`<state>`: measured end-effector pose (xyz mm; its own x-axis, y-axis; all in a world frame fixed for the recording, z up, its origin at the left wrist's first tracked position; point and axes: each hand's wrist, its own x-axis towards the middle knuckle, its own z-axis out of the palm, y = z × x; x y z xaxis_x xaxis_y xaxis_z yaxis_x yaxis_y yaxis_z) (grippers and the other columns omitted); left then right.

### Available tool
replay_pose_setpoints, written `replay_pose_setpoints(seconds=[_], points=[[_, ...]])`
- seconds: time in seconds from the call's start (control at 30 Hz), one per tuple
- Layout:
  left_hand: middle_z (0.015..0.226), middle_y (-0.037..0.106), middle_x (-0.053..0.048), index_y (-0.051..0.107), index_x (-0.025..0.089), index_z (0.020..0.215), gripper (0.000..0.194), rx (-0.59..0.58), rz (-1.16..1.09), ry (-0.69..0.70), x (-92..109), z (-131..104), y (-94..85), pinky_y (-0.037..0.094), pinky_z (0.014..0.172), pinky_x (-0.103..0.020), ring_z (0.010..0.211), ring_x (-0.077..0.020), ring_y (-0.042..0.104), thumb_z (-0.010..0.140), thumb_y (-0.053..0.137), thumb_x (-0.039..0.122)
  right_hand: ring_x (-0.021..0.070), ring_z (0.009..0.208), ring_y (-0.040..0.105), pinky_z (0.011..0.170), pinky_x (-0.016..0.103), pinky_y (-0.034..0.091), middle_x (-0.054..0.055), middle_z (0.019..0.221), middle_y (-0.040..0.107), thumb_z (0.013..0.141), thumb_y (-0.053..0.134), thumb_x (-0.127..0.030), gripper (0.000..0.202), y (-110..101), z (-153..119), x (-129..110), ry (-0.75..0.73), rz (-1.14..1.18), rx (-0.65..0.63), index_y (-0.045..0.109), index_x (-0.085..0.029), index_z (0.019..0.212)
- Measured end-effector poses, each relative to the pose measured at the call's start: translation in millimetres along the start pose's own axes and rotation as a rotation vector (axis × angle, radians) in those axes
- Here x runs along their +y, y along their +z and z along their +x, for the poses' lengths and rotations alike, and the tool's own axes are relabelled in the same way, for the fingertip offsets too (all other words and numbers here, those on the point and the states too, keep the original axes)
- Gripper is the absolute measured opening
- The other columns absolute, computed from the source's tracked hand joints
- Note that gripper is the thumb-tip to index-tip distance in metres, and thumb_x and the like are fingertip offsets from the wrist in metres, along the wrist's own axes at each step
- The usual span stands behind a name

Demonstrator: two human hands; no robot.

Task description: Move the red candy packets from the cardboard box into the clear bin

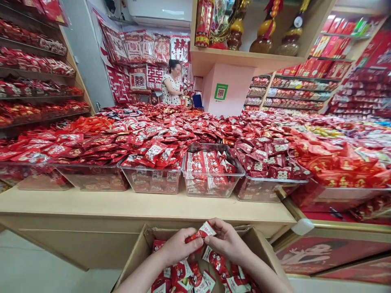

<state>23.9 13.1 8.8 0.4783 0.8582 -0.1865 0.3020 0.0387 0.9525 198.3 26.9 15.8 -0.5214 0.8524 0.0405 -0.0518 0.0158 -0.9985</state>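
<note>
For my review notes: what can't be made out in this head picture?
Head view, held packet: parts hidden by the left hand and right hand.
Head view, cardboard box: near side cut off by the bottom edge.
Head view, packets in the box: some covered by the forearms.
Head view, far-right shelf packets: print too blurred.

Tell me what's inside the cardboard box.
Loose red-and-white packets show inside the cardboard box. The left hand, right hand and forearms block part; anything beneath the upper packets is hidden.
</note>
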Motion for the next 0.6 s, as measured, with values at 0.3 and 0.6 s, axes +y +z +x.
replay_pose_setpoints(seconds=[0.3,0.6], points=[[0.057,0.046,0.005,0.055,0.014,0.063,0.037,0.165,0.179,0.139,-1.6,1.0,4.8,0.03,0.053,-0.019,0.056,-0.0101,0.038,0.08,0.038,0.041,0.0075,0.054,0.045,0.048,0.017,0.034,-0.005,0.064,0.05,0.062,0.063,-0.031,0.031,8.5,-1.0,11.5,0.073,-0.152,0.007,0.04,-0.019,0.08],[0.069,0.053,0.002,0.055,0.015,0.076,0.038,0.243,-0.016,0.094,1.0,2.6,6.0,0.035,0.066,-0.022,0.067,-0.0132,0.046,0.082,0.032,0.045,0.0129,0.066,0.053,0.06,0.023,0.043,0.0,0.07,0.055,0.069,0.056,-0.035,0.024,14.3,-6.9,8.2,0.08,-0.148,0.105,0.046,-0.017,0.082]])
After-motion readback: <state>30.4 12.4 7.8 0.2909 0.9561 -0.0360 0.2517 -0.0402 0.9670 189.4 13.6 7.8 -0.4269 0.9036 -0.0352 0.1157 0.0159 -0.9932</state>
